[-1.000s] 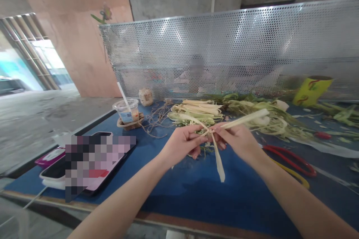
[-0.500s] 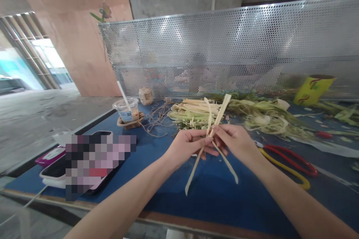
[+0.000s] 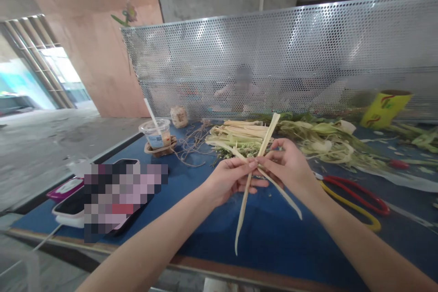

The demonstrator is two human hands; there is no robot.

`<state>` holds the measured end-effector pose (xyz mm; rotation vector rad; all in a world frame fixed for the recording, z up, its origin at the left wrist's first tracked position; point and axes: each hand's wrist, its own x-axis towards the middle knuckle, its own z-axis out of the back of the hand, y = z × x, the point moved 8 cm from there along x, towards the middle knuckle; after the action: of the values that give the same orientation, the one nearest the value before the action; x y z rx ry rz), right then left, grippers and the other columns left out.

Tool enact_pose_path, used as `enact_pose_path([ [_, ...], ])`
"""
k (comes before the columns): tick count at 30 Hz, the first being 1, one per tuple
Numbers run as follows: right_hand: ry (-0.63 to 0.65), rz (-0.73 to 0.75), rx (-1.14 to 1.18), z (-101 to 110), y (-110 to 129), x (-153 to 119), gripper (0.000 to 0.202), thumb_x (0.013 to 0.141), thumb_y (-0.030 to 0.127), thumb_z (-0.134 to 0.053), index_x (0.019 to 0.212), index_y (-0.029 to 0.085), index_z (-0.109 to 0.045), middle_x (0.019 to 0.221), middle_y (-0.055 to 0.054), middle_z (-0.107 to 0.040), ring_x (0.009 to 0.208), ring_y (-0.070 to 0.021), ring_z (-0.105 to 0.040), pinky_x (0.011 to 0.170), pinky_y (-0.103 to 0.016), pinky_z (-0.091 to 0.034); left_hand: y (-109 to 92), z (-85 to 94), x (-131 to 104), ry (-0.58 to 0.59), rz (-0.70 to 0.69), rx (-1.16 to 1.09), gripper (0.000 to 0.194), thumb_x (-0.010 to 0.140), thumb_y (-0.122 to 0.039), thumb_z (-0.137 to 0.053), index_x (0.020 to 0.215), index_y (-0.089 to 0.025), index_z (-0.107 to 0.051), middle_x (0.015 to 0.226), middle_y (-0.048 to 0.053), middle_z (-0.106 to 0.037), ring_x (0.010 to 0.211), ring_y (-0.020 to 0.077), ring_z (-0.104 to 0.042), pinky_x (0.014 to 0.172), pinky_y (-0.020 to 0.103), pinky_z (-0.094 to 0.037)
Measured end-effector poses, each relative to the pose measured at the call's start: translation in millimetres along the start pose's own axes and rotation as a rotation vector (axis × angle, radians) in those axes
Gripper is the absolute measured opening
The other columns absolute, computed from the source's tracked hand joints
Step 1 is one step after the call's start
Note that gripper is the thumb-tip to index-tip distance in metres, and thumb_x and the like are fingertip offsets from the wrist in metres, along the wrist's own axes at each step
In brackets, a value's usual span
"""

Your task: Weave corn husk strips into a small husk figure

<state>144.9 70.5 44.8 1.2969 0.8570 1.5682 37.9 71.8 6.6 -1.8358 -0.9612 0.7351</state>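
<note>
Pale, flat husk strips (image 3: pixel 269 135) cross each other above the blue table. My left hand (image 3: pixel 230 178) is closed, its thumb and forefinger pinching the strips where they cross. Against that crossing, the thumb and fingertips of my right hand (image 3: pixel 286 162) pinch the strips from the other side. One wide end points up and away, and a shorter end tilts to the left. Two long tails hang below, the left one (image 3: pixel 242 219) reaching lower than the right one (image 3: pixel 287 197). My fingers hide the exact crossing.
Behind my hands lie bundled husk strips (image 3: pixel 236 133) and loose husks (image 3: pixel 321 139). Red-and-yellow-handled scissors (image 3: pixel 356 194) rest at right, near a yellow roll (image 3: pixel 386 109). Leftward are a lidded cup (image 3: pixel 155 134), tangled twine (image 3: pixel 195 141) and phones (image 3: pixel 70 203). A perforated metal screen (image 3: pixel 212 64) spans the back.
The upper left strip end has swung from upright to tilted left. The hanging tails have shifted rightward, and the left one reaches lower. My right hand's fingers have lifted and spread slightly.
</note>
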Motion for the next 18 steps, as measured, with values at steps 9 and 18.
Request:
enact_pose_path([
  [9, 0.145, 1.079, -1.049, -33.7, 61.3, -46.2, 0.019, 0.079, 0.016, -0.049, 0.094, 0.024, -0.058, 0.094, -0.006, -0.059, 0.087, -0.0198, -0.051, 0.078, -0.038, -0.039, -20.5, 14.6, -4.1, -0.182, -0.129, 0.017, 0.014, 0.070, -0.022, -0.065, 0.075, -0.009, -0.062, 0.063, 0.005, -0.067, 0.056, 0.0129, -0.064, 0.055, 0.021, -0.052],
  [18, 0.022, 0.607, -0.480, -11.1, 47.2, -19.7, 0.013, 0.080, 0.023, -0.051, 0.083, 0.021, -0.064, 0.092, -0.006, -0.059, 0.083, -0.0161, -0.056, 0.070, -0.027, -0.046, -22.0, 18.4, -4.9, -0.191, -0.188, -0.002, 0.022, 0.061, -0.021, -0.072, 0.077, -0.010, -0.062, 0.067, 0.004, -0.068, 0.062, 0.0133, -0.065, 0.064, 0.025, -0.054],
])
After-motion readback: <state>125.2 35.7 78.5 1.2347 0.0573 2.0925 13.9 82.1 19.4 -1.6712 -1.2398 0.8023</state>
